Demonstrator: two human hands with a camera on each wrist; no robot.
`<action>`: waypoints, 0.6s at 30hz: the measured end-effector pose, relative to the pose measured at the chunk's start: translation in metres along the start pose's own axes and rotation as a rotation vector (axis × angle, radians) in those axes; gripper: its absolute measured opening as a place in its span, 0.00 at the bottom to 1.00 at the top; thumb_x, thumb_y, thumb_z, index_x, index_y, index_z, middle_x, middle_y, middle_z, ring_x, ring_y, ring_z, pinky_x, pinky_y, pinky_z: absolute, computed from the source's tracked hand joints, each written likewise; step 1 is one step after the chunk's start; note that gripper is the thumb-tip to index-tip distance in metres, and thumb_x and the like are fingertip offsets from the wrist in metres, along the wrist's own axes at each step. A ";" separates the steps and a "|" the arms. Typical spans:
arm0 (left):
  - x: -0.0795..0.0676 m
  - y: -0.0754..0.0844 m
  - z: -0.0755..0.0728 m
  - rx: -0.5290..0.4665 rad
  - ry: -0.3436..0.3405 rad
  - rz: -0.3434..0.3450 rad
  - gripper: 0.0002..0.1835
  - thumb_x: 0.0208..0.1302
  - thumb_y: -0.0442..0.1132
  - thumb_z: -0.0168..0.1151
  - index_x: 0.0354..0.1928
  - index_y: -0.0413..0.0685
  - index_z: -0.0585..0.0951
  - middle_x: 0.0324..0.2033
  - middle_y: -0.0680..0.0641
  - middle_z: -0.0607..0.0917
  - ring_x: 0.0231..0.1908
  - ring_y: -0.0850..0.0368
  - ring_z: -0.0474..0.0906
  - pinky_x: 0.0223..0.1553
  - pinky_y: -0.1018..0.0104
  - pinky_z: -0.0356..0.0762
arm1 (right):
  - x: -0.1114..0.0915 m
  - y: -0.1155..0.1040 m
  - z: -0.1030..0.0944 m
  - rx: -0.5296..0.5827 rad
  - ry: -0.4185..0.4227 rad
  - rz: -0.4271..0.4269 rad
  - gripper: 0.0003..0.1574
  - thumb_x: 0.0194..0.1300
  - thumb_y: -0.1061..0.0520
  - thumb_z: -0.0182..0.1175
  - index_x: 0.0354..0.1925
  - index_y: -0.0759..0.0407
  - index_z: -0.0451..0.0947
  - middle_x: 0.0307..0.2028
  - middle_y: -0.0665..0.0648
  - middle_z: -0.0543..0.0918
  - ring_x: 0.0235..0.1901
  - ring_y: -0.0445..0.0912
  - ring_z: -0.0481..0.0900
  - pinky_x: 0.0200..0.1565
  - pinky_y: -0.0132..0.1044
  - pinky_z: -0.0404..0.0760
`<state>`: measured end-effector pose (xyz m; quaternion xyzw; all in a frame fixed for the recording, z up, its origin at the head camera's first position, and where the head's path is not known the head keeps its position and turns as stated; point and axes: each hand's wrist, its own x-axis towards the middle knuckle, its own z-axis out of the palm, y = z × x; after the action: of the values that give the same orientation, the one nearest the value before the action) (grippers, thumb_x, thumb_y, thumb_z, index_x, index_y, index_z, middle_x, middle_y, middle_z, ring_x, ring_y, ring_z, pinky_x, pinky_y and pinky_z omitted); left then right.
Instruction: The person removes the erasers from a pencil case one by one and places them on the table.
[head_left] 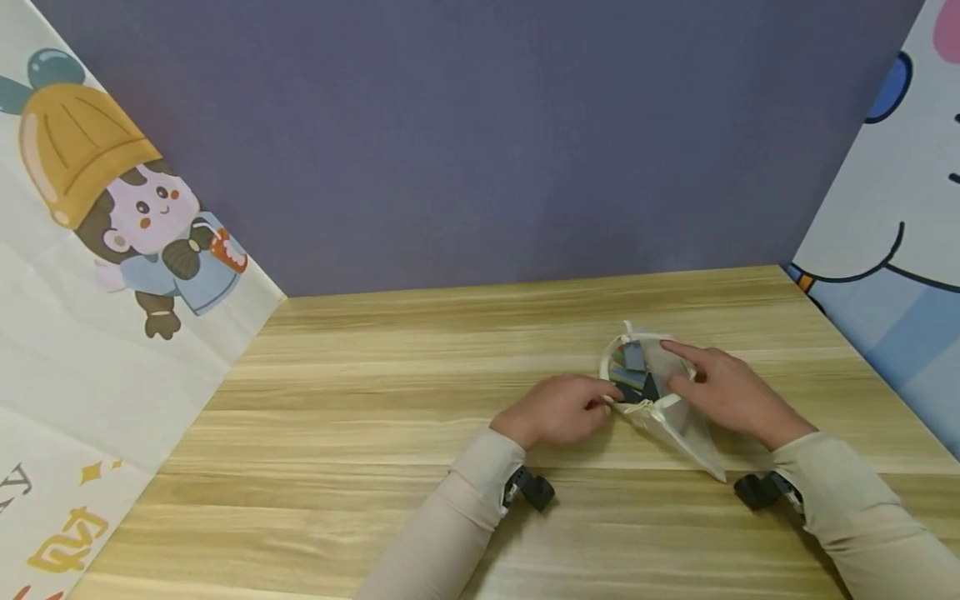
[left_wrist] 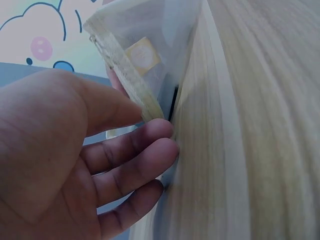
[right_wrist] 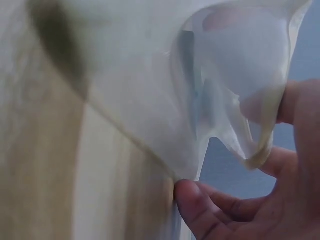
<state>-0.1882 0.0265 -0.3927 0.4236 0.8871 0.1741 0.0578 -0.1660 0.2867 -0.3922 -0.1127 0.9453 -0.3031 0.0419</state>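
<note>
A whitish see-through drawstring bag (head_left: 684, 429) lies on the table with its mouth spread wide. Inside are several small flat pieces, among them a grey one (head_left: 634, 356) and a black one (head_left: 651, 387). Through the bag's side in the left wrist view shows a yellow square piece (left_wrist: 143, 55) with a pale round mark. My left hand (head_left: 564, 408) pinches the hemmed rim (left_wrist: 127, 75) on the left. On the right, my right hand (head_left: 738, 396) grips the bag's edge, its index finger stretched along the far rim. The right wrist view shows fingers behind the sheer cloth (right_wrist: 145, 110).
The wood-grain table (head_left: 360, 450) stretches left and forward of the bag. A purple-grey panel (head_left: 487, 142) stands at its back edge. Printed cartoon sheets flank it on the left (head_left: 45, 333) and right (head_left: 862, 217). Black wrist devices (head_left: 534, 490) hang below both cuffs.
</note>
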 end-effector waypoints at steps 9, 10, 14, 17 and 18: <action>-0.002 -0.002 -0.003 -0.026 0.021 -0.044 0.16 0.73 0.40 0.54 0.57 0.59 0.84 0.35 0.65 0.82 0.36 0.70 0.74 0.41 0.76 0.71 | 0.002 0.000 0.000 -0.023 0.003 -0.025 0.39 0.77 0.46 0.51 0.75 0.64 0.59 0.32 0.57 0.72 0.26 0.47 0.67 0.28 0.41 0.67; -0.002 -0.002 -0.003 -0.028 0.021 -0.048 0.16 0.73 0.40 0.54 0.57 0.59 0.84 0.35 0.65 0.82 0.36 0.70 0.74 0.41 0.76 0.71 | 0.002 0.000 0.000 -0.026 0.004 -0.026 0.39 0.77 0.46 0.51 0.75 0.65 0.59 0.33 0.57 0.72 0.26 0.47 0.68 0.28 0.41 0.67; -0.003 -0.002 -0.004 -0.036 0.022 -0.069 0.16 0.74 0.41 0.54 0.58 0.59 0.84 0.34 0.64 0.81 0.35 0.69 0.74 0.39 0.75 0.70 | 0.001 -0.001 -0.001 -0.037 0.003 -0.029 0.38 0.77 0.46 0.51 0.75 0.66 0.59 0.35 0.59 0.74 0.28 0.47 0.69 0.30 0.41 0.67; -0.003 -0.002 -0.004 -0.035 0.027 -0.084 0.16 0.74 0.42 0.54 0.58 0.60 0.84 0.32 0.64 0.80 0.33 0.68 0.74 0.37 0.74 0.70 | 0.000 0.000 -0.002 -0.049 0.005 -0.019 0.38 0.76 0.46 0.50 0.75 0.66 0.59 0.40 0.62 0.76 0.30 0.48 0.71 0.31 0.41 0.68; -0.003 -0.002 -0.004 -0.033 0.030 -0.088 0.16 0.74 0.42 0.54 0.58 0.60 0.84 0.32 0.64 0.80 0.33 0.68 0.74 0.37 0.74 0.70 | 0.000 0.000 -0.002 -0.053 0.004 -0.012 0.39 0.76 0.46 0.50 0.75 0.65 0.59 0.41 0.62 0.77 0.31 0.48 0.71 0.32 0.41 0.69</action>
<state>-0.1886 0.0225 -0.3900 0.3805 0.9026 0.1924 0.0593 -0.1667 0.2881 -0.3907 -0.1187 0.9524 -0.2785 0.0354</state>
